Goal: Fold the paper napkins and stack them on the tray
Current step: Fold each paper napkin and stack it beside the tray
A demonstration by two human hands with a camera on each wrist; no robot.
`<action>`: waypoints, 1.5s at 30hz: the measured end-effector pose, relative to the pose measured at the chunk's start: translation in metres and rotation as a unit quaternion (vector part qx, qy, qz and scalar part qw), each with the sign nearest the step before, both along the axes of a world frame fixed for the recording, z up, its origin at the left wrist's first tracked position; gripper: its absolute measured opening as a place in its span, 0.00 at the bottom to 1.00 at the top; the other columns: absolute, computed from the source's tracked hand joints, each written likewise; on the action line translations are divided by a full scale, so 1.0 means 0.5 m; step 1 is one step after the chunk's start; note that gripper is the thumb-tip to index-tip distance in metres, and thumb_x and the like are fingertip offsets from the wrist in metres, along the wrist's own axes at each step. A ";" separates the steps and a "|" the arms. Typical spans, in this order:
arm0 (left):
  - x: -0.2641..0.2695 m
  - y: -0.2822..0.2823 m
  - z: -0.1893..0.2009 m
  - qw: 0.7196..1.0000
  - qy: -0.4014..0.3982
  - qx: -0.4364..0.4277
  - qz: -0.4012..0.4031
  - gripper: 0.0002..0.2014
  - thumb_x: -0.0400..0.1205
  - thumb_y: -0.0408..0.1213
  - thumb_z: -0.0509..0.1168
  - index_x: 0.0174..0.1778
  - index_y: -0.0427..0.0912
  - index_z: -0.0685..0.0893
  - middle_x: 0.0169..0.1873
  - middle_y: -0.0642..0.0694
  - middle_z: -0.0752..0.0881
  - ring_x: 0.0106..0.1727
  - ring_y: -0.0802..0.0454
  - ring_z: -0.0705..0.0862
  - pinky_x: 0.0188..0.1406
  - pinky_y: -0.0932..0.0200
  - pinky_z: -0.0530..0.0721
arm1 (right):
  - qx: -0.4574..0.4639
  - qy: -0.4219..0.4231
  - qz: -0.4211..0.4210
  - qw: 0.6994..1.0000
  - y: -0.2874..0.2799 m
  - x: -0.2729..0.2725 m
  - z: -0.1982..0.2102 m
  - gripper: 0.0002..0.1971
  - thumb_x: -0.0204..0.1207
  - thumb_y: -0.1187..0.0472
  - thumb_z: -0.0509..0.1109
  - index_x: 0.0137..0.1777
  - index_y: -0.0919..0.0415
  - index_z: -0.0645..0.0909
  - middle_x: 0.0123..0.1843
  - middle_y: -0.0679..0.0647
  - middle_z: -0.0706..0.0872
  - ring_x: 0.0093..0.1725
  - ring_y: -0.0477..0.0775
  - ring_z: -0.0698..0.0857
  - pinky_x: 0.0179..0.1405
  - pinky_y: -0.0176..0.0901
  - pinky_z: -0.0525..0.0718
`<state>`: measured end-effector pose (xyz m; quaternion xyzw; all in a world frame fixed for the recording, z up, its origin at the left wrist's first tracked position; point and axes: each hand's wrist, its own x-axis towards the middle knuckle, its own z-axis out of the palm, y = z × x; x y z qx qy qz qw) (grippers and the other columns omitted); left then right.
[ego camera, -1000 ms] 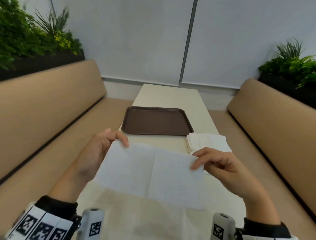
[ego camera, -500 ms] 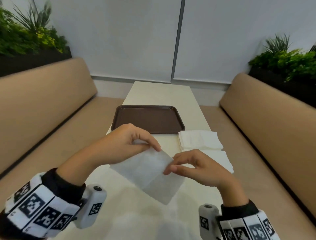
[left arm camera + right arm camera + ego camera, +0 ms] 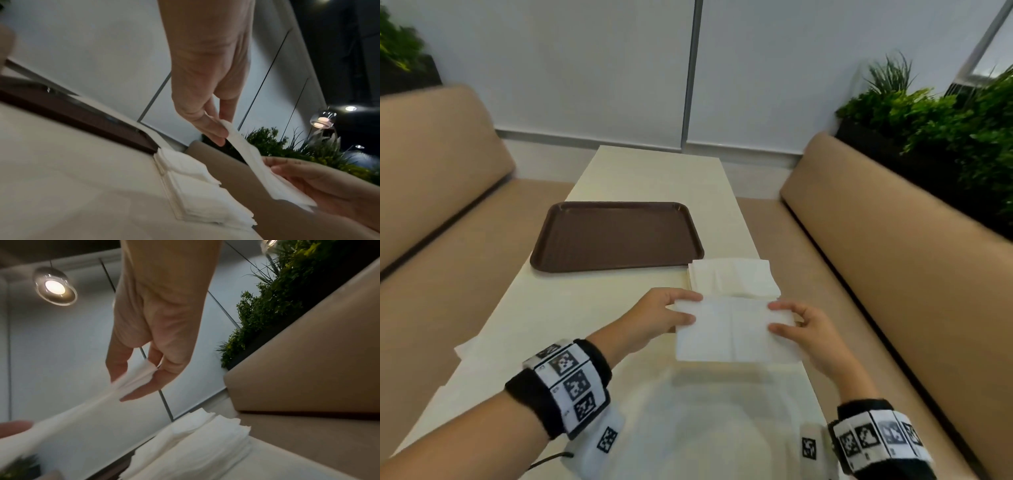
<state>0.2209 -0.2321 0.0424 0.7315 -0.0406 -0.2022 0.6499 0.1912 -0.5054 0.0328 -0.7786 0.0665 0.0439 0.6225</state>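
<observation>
Napkin [image 3: 736,330]: white, folded, a crease down its middle; held in the air between both hands, above the surface [image 3: 592,315] and over the near part of the pile.

Left hand [image 3: 654,318]: thumb and fingers [image 3: 213,129] pinch the napkin's left edge.

Right hand [image 3: 808,329]: thumb and fingers [image 3: 141,389] pinch the napkin's right edge; the paper bunches slightly at the pinch in the right wrist view.

Pile [image 3: 732,277]: loose white napkins lying on the surface, just beyond and beneath the fingers of both hands, its layers fanned and uneven at the edges. Its far corner lies just beside the tray's near right corner; whether they touch cannot be told.

Tray [image 3: 616,236]: dark brown, rectangular, raised rim; flat on the surface, beyond the left fingers and apart from them. Nothing lies in it. Nothing stands between the fingers and the tray.

Surface: long, cream, running away from the fingers toward a white wall.

Benches [image 3: 887,240]: tan, padded, one outside each hand along the sides of the surface.

Plants [image 3: 941,126]: green, in dark planters behind the bench backs, well apart from the fingers.

Lamp [image 3: 55,287]: round, lit, overhead in the right wrist view.

Wristbands [image 3: 568,383]: black, with black-and-white square markers, on both wrists.
</observation>
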 end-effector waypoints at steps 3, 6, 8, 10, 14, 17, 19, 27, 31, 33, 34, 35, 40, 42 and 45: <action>0.069 -0.069 -0.043 0.999 0.036 -0.021 0.034 0.22 0.76 0.19 0.68 0.65 0.38 0.81 0.61 0.44 0.81 0.57 0.46 0.83 0.40 0.67 0.86 | -0.056 -0.002 -0.035 0.998 -0.030 0.066 -0.012 0.18 0.72 0.74 0.73 0.61 0.60 0.82 0.58 0.59 0.86 0.45 0.58 0.88 0.36 0.37 0.88; 0.123 -0.109 -0.100 0.997 0.021 0.043 0.055 0.23 0.75 0.21 0.70 0.66 0.37 0.81 0.66 0.38 0.78 0.62 0.44 0.81 0.54 0.57 0.84 | -0.145 0.020 -0.048 0.988 -0.054 0.125 -0.047 0.21 0.72 0.75 0.72 0.65 0.61 0.81 0.65 0.59 0.82 0.48 0.56 0.87 0.40 0.41 0.88; 0.140 -0.124 -0.135 0.990 -0.010 0.135 0.042 0.24 0.74 0.24 0.72 0.67 0.38 0.81 0.66 0.39 0.80 0.65 0.44 0.80 0.64 0.52 0.81 | -0.222 0.047 -0.033 0.973 -0.061 0.151 -0.072 0.24 0.72 0.75 0.72 0.67 0.61 0.80 0.72 0.58 0.78 0.62 0.58 0.82 0.48 0.41 0.82; 0.146 -0.134 -0.165 0.980 -0.033 0.194 0.032 0.25 0.73 0.25 0.73 0.68 0.37 0.80 0.67 0.40 0.81 0.66 0.44 0.80 0.68 0.53 0.78 | -0.285 0.070 -0.003 0.956 -0.059 0.163 -0.089 0.25 0.73 0.75 0.71 0.70 0.63 0.78 0.73 0.58 0.75 0.69 0.58 0.77 0.53 0.37 0.76; 0.146 -0.145 -0.205 0.964 -0.077 0.253 0.020 0.26 0.76 0.24 0.69 0.71 0.38 0.76 0.71 0.40 0.76 0.70 0.44 0.76 0.70 0.59 0.72 | -0.357 0.091 0.018 0.930 -0.044 0.165 -0.117 0.24 0.73 0.73 0.69 0.70 0.63 0.76 0.73 0.58 0.72 0.68 0.59 0.76 0.58 0.37 0.73; 0.138 -0.156 -0.212 0.938 -0.120 0.325 -0.009 0.23 0.81 0.27 0.63 0.74 0.39 0.74 0.72 0.40 0.70 0.72 0.43 0.70 0.70 0.61 0.67 | -0.412 0.100 0.022 0.906 -0.021 0.149 -0.131 0.24 0.76 0.68 0.65 0.73 0.59 0.73 0.72 0.58 0.68 0.64 0.58 0.73 0.61 0.40 0.71; 0.122 -0.159 -0.199 0.920 -0.129 0.368 -0.030 0.22 0.83 0.32 0.61 0.74 0.40 0.72 0.68 0.40 0.66 0.69 0.42 0.66 0.67 0.59 0.69 | -0.519 0.127 0.024 0.845 -0.005 0.137 -0.122 0.25 0.78 0.63 0.61 0.75 0.50 0.70 0.74 0.58 0.62 0.70 0.59 0.65 0.68 0.49 0.67; -0.058 0.051 -0.104 0.966 -0.104 0.233 -0.044 0.09 0.82 0.43 0.65 0.58 0.54 0.83 0.53 0.55 0.81 0.47 0.56 0.79 0.51 0.63 0.79 | -0.559 0.042 0.118 0.820 0.156 0.087 -0.028 0.29 0.80 0.49 0.63 0.80 0.46 0.60 0.83 0.55 0.52 0.81 0.61 0.52 0.76 0.61 0.60; -0.214 0.238 -0.092 0.980 -0.066 0.185 0.015 0.07 0.82 0.44 0.66 0.49 0.64 0.86 0.47 0.58 0.85 0.45 0.58 0.82 0.46 0.70 0.80 | -0.443 0.021 0.281 0.851 0.291 0.058 -0.035 0.23 0.80 0.49 0.66 0.74 0.48 0.72 0.76 0.52 0.69 0.77 0.57 0.65 0.76 0.54 0.66; -0.289 0.324 -0.091 0.978 -0.052 0.181 0.084 0.10 0.82 0.42 0.66 0.48 0.67 0.85 0.47 0.59 0.86 0.45 0.58 0.83 0.44 0.72 0.79 | -0.424 0.025 0.326 0.845 0.355 0.048 -0.056 0.23 0.80 0.51 0.67 0.74 0.51 0.73 0.73 0.55 0.72 0.74 0.58 0.69 0.74 0.51 0.69; -0.323 0.362 -0.092 0.974 -0.048 0.182 0.124 0.12 0.82 0.41 0.66 0.48 0.68 0.85 0.47 0.57 0.86 0.44 0.59 0.83 0.43 0.73 0.79 | -0.425 0.026 0.338 0.839 0.385 0.046 -0.067 0.24 0.80 0.51 0.67 0.75 0.52 0.72 0.72 0.56 0.73 0.73 0.58 0.71 0.73 0.50 0.71; -0.358 0.396 -0.094 0.969 -0.044 0.179 0.167 0.12 0.81 0.41 0.67 0.47 0.68 0.85 0.46 0.55 0.87 0.42 0.59 0.84 0.43 0.71 0.79 | -0.428 0.027 0.346 0.835 0.413 0.044 -0.078 0.25 0.80 0.50 0.67 0.75 0.54 0.71 0.72 0.57 0.73 0.72 0.59 0.71 0.72 0.50 0.71; -0.484 0.499 -0.114 0.938 0.001 0.128 0.322 0.06 0.74 0.47 0.72 0.45 0.64 0.89 0.47 0.48 0.87 0.46 0.49 0.86 0.45 0.56 0.78 | -0.453 0.048 0.314 0.833 0.530 0.067 -0.120 0.31 0.80 0.42 0.64 0.75 0.62 0.69 0.73 0.61 0.72 0.73 0.63 0.69 0.70 0.51 0.70; -0.510 0.521 -0.127 0.931 0.001 0.128 0.343 0.10 0.80 0.34 0.69 0.45 0.58 0.90 0.49 0.44 0.87 0.47 0.45 0.85 0.42 0.58 0.78 | -0.466 0.045 0.283 0.837 0.562 0.082 -0.129 0.33 0.77 0.39 0.64 0.71 0.65 0.71 0.70 0.62 0.73 0.72 0.64 0.71 0.67 0.54 0.73; -0.531 0.536 -0.130 0.926 -0.010 0.126 0.356 0.10 0.80 0.28 0.65 0.49 0.47 0.88 0.49 0.38 0.87 0.44 0.46 0.86 0.34 0.72 0.78 | -0.479 0.045 0.235 0.844 0.595 0.094 -0.129 0.38 0.71 0.39 0.72 0.70 0.66 0.68 0.69 0.61 0.71 0.71 0.64 0.70 0.65 0.55 0.74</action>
